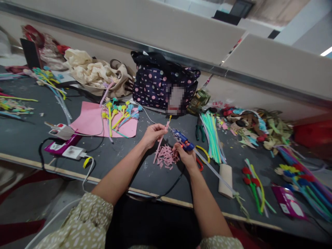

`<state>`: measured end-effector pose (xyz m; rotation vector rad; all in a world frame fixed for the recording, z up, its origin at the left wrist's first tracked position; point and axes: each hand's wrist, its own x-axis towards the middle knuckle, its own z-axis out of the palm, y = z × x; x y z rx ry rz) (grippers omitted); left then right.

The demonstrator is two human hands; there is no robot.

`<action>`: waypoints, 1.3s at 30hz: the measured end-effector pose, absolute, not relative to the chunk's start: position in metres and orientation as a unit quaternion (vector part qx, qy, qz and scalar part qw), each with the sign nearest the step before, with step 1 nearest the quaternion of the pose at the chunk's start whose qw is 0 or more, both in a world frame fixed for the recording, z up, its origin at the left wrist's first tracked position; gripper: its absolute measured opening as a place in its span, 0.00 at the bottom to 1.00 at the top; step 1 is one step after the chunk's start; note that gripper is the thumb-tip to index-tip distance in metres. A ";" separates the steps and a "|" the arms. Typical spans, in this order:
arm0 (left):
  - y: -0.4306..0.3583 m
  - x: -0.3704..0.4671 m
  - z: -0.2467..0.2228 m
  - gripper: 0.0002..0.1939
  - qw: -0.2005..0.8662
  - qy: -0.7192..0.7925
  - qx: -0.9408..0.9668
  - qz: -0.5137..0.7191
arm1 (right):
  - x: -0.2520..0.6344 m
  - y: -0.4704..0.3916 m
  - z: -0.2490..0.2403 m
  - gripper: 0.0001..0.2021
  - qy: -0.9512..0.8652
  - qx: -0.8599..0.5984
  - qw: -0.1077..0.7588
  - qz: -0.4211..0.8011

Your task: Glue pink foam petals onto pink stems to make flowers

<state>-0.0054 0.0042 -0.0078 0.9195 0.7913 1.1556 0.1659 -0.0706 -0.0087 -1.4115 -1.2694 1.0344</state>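
Note:
My left hand (153, 134) pinches a thin pink stick (158, 148) near its top end, with the stick slanting down toward the table. My right hand (185, 156) grips a blue hot glue gun (181, 138) whose nozzle points up-left at the stick's tip. A clear glue rod sticks out behind the gun to the lower right. Just below both hands lies a small pile of pink cut pieces (166, 157) on the dark table (124, 155).
A pink sheet (89, 121) with pipe-cleaner flowers (119, 116) lies to the left, by a power strip (62, 131) and charger. A polka-dot bag (160, 83) stands behind. Green stems (212, 135), pliers (199, 130), a cardboard tube (226, 180) and craft scraps fill the right.

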 end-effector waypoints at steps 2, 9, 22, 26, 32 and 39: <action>0.004 -0.005 -0.007 0.18 0.669 0.348 0.409 0.514 | 0.166 -0.070 -0.012 0.21 -0.514 -0.570 0.475 0.430; 0.004 -0.005 -0.007 0.19 0.668 0.350 0.411 0.512 | 0.168 -0.069 -0.018 0.20 -0.512 -0.567 0.473 0.440; 0.004 -0.005 -0.005 0.18 0.670 0.345 0.410 0.514 | 0.166 -0.070 -0.013 0.21 -0.499 -0.576 0.476 0.439; 0.003 -0.005 -0.005 0.17 0.668 0.345 0.413 0.514 | 0.165 -0.070 -0.009 0.23 -0.511 -0.573 0.475 0.431; 0.004 -0.005 -0.005 0.18 0.671 0.346 0.411 0.511 | 0.165 -0.070 -0.008 0.23 -0.533 -0.572 0.468 0.414; 0.003 -0.005 -0.004 0.18 0.673 0.343 0.410 0.512 | 0.170 -0.068 -0.015 0.22 -0.553 -0.566 0.463 0.400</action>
